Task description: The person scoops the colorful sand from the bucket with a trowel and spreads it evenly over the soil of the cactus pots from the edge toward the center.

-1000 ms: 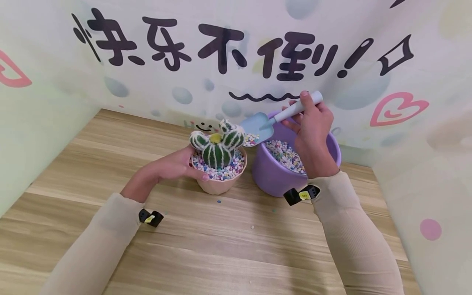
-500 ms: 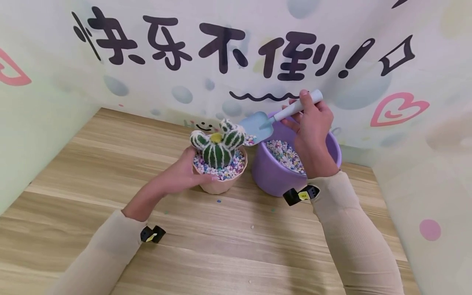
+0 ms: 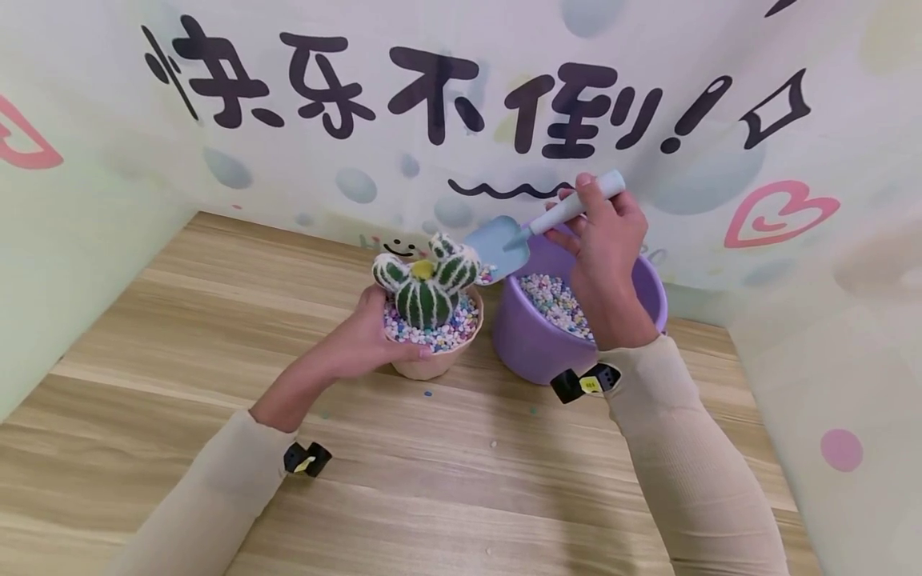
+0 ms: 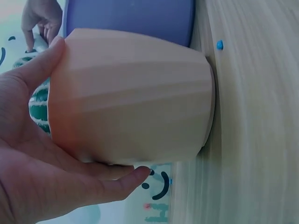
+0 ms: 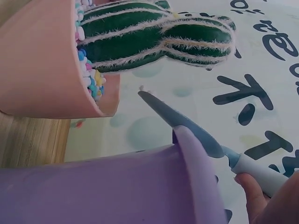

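A green cactus with white fuzzy ribs [image 3: 425, 302] stands in a pale peach flower pot [image 3: 423, 367] filled with multicoloured pebbles [image 3: 448, 334]. My left hand [image 3: 358, 340] grips the pot from its left side, thumb along the front rim and fingers round the back, as the left wrist view shows. In my right hand [image 3: 611, 248] is a small blue garden trowel [image 3: 510, 252], held by its white handle [image 3: 565, 210]. Its blade tilts down towards the cactus, with a few pebbles [image 3: 487, 273] near the tip. The right wrist view shows the blade beside the pot's rim.
Just right of the pot stands a purple bucket [image 3: 526, 352] with more pebbles [image 3: 553, 300] inside; the trowel blade is at its rim. A blue pebble [image 3: 428, 394] and a few others lie on the wooden tabletop [image 3: 403, 496]. A printed cloth backdrop [image 3: 288, 168] rises behind.
My left hand has shifted right along the pot, its thumb reaching further across the front rim. The trowel has moved slightly left, and fewer pebbles show on its blade.
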A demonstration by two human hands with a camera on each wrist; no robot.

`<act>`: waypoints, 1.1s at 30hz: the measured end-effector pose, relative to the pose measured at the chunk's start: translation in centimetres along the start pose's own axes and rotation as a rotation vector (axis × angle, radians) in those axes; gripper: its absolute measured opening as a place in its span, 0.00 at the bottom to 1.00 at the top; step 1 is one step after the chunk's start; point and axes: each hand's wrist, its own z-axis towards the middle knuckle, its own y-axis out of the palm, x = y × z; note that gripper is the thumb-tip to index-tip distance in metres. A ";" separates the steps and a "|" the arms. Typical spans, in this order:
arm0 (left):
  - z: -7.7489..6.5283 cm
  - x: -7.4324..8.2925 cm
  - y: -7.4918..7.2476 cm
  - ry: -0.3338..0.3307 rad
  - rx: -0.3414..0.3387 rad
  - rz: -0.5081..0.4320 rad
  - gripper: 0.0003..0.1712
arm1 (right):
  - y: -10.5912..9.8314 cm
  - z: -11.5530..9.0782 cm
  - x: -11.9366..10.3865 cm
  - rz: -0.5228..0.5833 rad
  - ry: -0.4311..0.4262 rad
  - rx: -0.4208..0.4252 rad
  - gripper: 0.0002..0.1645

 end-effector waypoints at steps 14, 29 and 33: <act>1.5 -0.7 -1.4 0.147 -0.125 -0.085 0.60 | 0.0 -0.2 0.2 -0.010 -0.078 -0.127 0.12; 1.5 -0.7 -1.6 0.138 -0.148 -0.111 0.61 | -0.2 -0.2 0.6 0.015 -0.182 -0.289 0.12; 1.6 -0.8 -1.6 0.142 -0.150 -0.122 0.61 | -0.2 -0.1 0.5 0.037 -0.177 -0.281 0.12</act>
